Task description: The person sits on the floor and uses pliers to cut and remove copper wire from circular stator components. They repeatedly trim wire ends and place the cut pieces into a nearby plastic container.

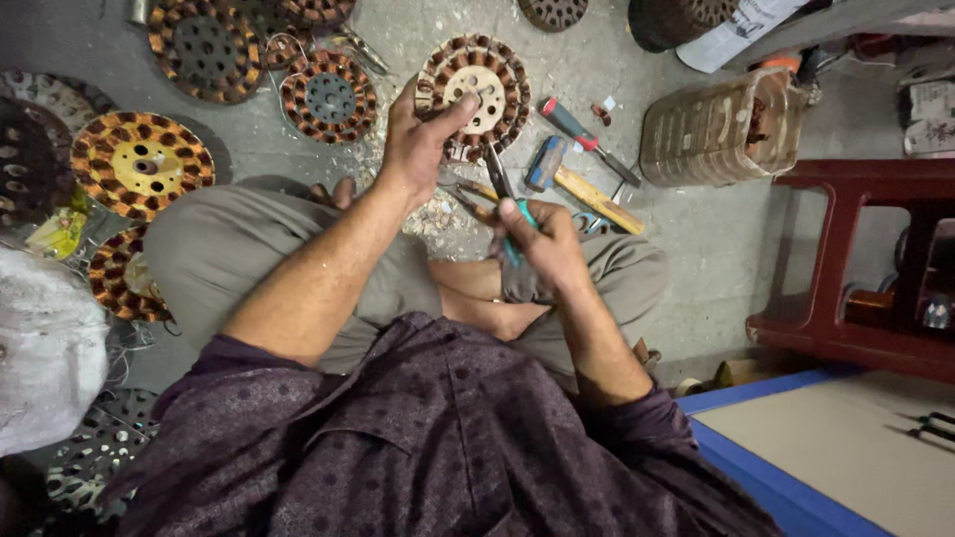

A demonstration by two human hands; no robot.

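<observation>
On the concrete floor, left hand (416, 139) gripped the copper-wound stator (474, 91) while right hand (542, 239) clenched pliers (500, 189); a slip could've easily nicked the windings.

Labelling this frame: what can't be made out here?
Head view:
- Plier tips: dark, too small to tell whether they grip wire.
- Right hand covers most of the handles.
- Left hand hides part of the wound coil.
- Coils at the left edge: cut off.
</observation>
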